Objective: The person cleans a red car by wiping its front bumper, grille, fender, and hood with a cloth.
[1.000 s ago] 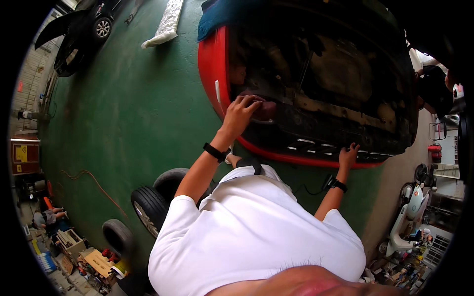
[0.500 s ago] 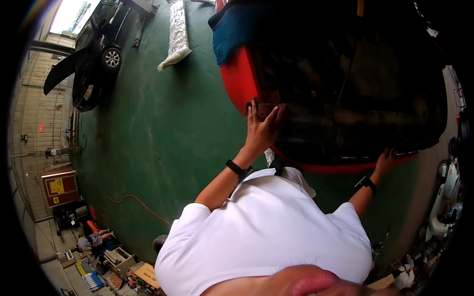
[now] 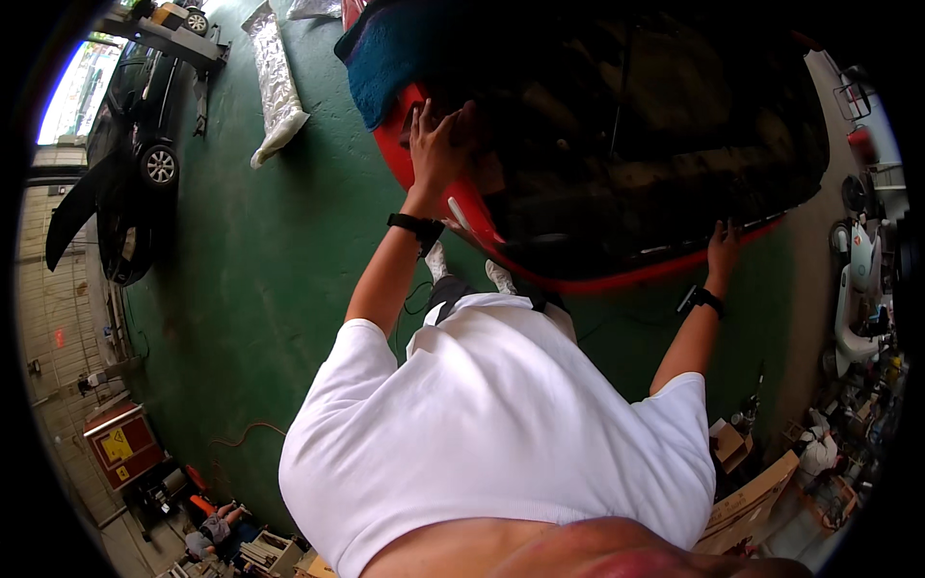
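Note:
A red car [image 3: 393,144] stands before me with its dark engine bay [image 3: 578,183] exposed. My left hand [image 3: 436,154] is on the left fender, its fingers spread over a folded dark red cloth [image 3: 466,125] that it presses on the paint. Part of the cloth is hidden beneath the hand. A blue towel [image 3: 378,82] drapes over the fender just beyond that hand. At the car's front edge on the right, my right hand [image 3: 723,252] rests with its fingers stretched out and no object visible in it.
Foil-wrapped long packaging [image 3: 275,87] lies on the green floor [image 3: 260,279]. A black car [image 3: 130,183] with an open door is at far left. A person [image 3: 212,530] is low down at lower left. Cardboard [image 3: 752,501] and a white scooter [image 3: 853,308] line the right.
My left hand has slid the cloth farther along the fender, toward the blue towel. My right hand stays at the front edge. The whole view has shifted, and my feet now show.

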Motion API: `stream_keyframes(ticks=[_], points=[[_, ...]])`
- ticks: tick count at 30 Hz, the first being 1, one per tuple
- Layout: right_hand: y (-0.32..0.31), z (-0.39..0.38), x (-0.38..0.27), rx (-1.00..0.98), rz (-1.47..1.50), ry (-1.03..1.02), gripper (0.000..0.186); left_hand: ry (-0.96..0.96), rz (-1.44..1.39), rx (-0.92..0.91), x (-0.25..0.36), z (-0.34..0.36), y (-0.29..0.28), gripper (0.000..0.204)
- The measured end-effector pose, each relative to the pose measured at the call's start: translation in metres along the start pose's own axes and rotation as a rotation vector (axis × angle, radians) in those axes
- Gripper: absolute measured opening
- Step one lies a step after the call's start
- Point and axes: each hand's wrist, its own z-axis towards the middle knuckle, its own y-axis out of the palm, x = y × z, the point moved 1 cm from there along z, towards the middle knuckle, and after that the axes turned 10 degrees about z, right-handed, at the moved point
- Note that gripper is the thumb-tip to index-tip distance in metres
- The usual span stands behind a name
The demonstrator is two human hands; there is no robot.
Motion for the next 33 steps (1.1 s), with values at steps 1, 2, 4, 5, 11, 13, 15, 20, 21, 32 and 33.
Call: stream_keyframes(ticks=[1, 2, 4, 5, 11, 13, 15, 20, 21, 32, 33], points=[[0.0, -0.015, -0.005, 0.021, -0.13, -0.118, 0.055, 0.005, -0.01, -0.009, -0.003, -0.006, 0.001, 0.054], [0.003, -0.041, -0.035, 0.135, -0.1, -0.213, 0.046, 0.041, -0.007, -0.014, -0.013, -0.014, 0.003, 0.055], [-0.005, -0.102, -0.089, 0.256, -0.029, -0.249, 0.04, 0.086, -0.01, -0.024, -0.022, -0.024, 0.0, 0.056], [-0.008, -0.129, -0.111, 0.386, 0.035, -0.281, 0.035, 0.165, -0.038, -0.045, -0.015, -0.031, -0.002, 0.057], [0.028, -0.24, -0.255, -0.126, 0.353, -0.502, 0.041, 0.387, -0.269, -0.354, 0.017, -0.069, -0.029, 0.061], [0.043, -0.251, -0.313, -0.351, 0.578, -0.595, 0.06, 0.456, -0.355, -0.435, 0.019, -0.067, -0.033, 0.061], [0.055, -0.264, -0.364, -0.461, 0.637, -0.589, 0.084, 0.349, -0.562, -0.697, 0.014, -0.056, -0.04, 0.07], [0.08, -0.252, -0.441, -0.329, 0.896, -0.54, 0.091, -0.298, -1.373, -1.187, -0.011, -0.034, -0.046, 0.09], [0.086, -0.249, -0.441, -0.301, 0.874, -0.54, 0.091, -0.256, -1.342, -1.212, -0.017, -0.032, -0.05, 0.091], [0.026, -0.243, -0.384, 0.193, 0.212, -0.062, 0.074, 0.669, -0.485, -0.332, -0.039, 0.076, -0.029, 0.034], [0.038, -0.257, -0.371, 0.084, 0.218, 0.046, 0.074, 0.696, -0.48, -0.328, -0.038, 0.08, -0.019, 0.031]])
